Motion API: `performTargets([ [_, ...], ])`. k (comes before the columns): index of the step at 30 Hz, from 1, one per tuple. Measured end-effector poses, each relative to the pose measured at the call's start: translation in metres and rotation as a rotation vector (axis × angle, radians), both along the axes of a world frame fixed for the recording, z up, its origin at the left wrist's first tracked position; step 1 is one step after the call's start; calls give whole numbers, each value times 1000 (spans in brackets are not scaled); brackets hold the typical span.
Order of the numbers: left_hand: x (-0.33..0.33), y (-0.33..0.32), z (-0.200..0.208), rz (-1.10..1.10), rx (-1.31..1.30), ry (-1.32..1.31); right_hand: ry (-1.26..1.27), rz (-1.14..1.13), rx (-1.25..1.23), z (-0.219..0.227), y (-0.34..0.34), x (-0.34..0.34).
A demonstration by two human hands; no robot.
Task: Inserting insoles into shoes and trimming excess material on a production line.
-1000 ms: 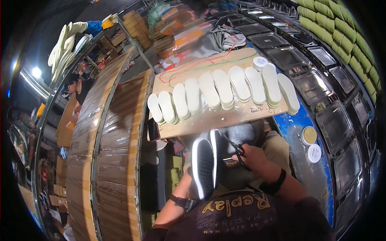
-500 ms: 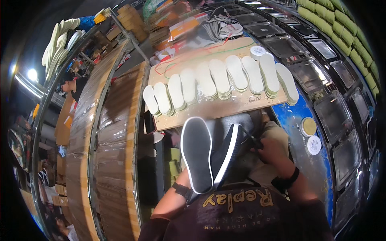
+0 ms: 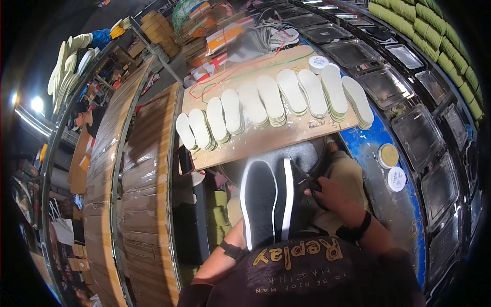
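Two dark shoes with white edges are held up side by side in front of my shirt. The left shoe [image 3: 260,202] shows its black sole; the right shoe [image 3: 280,210] is turned on its side, with a white band along it. My left hand [image 3: 236,233] holds them from behind; its fingers are hidden by the shoes and only the wrist side shows. My right hand [image 3: 330,197], at the right of the shoes, is closed on dark-handled scissors [image 3: 310,180], whose narrow tip points toward the right shoe's toe.
Ahead lies a wooden board [image 3: 245,151] with rows of stacked pale insoles [image 3: 273,102] and a white round lid [image 3: 318,62]. Two round tins [image 3: 388,155] sit on the blue bench [image 3: 365,146] at right. Black trays [image 3: 417,135] line the far right; a wrapped rack [image 3: 146,179] stands left.
The shoes have turned: the right one has swung upright and closer alongside the left one. My right hand, with the scissors, has shifted slightly left. The whole view has moved a little.
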State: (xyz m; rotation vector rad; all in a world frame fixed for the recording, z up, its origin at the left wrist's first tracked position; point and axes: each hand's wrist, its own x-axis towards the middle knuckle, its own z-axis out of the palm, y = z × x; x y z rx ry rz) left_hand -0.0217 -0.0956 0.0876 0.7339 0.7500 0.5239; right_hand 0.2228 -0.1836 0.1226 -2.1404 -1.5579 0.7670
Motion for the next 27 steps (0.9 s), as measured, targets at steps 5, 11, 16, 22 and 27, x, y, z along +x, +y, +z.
performTargets([
  [5, -6, 9, 11, 6, -24, -71, 49, 100, 23, 15, 5, 2],
  [11, -16, 3, 19, 1, -59, -155, -84, 121, 0, 28, 13, -5],
  [16, -26, 4, 27, 21, -91, -208, -263, 37, 73, 0, 10, 8],
  [22, -57, 9, 43, 100, -136, -250, -350, -313, 120, -44, -53, 85],
  [27, -54, 9, 52, 123, -156, -314, -428, -544, -349, -81, -159, 145],
])
